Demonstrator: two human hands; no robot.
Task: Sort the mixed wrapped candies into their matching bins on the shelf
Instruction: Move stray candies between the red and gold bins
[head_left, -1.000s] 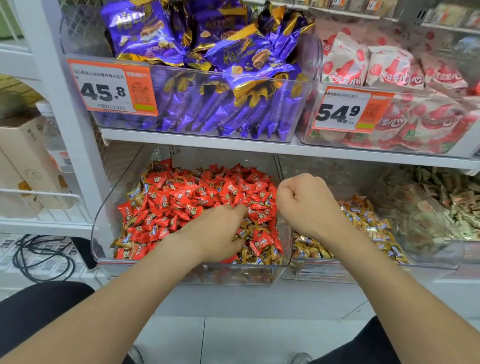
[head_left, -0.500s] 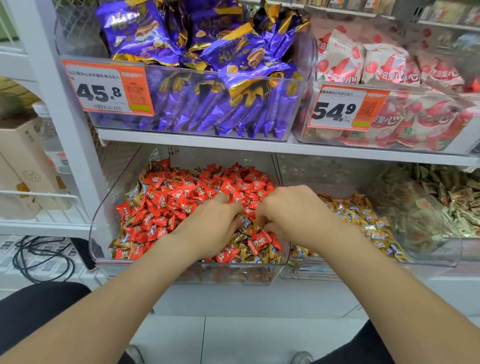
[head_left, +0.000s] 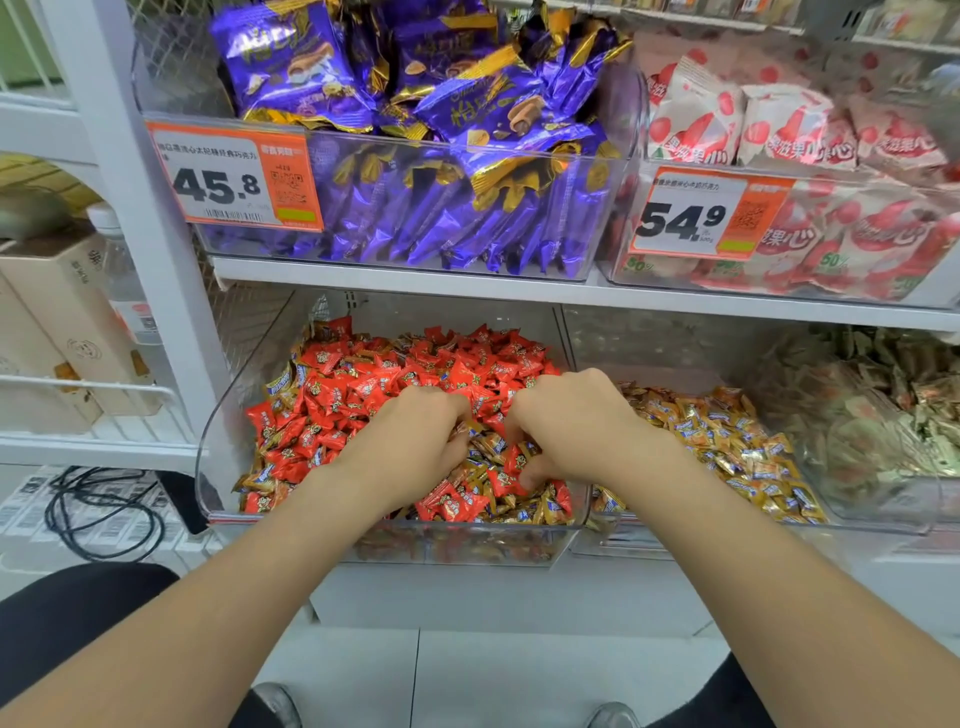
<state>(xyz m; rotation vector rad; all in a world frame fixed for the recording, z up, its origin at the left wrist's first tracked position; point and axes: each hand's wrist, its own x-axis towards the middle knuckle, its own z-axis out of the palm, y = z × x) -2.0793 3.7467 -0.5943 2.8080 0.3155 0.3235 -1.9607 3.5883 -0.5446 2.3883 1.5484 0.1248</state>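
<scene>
A clear bin (head_left: 218, 457) on the lower shelf holds red wrapped candies (head_left: 363, 384) mixed with gold-and-blue wrapped candies (head_left: 493, 447). Both my hands are down in this pile near its front middle. My left hand (head_left: 415, 441) has its fingers curled into the candies. My right hand (head_left: 566, 426) is beside it, fingers curled down and pinching among gold and red pieces. What each hand grips is hidden under the fingers. To the right, a second clear bin (head_left: 857, 525) holds gold-and-blue candies (head_left: 727, 441).
A third lower bin at far right holds green-wrapped candies (head_left: 893, 405). The upper shelf carries purple packets (head_left: 441, 156) and red-and-white packets (head_left: 779, 130) behind price tags 45.8 and 54.9. Black cables (head_left: 98, 509) lie on the floor at left beside boxes (head_left: 62, 322).
My right hand came down from above the divider between the bins and moved left into the red candy bin beside my left hand. Both hands now dig in the pile.
</scene>
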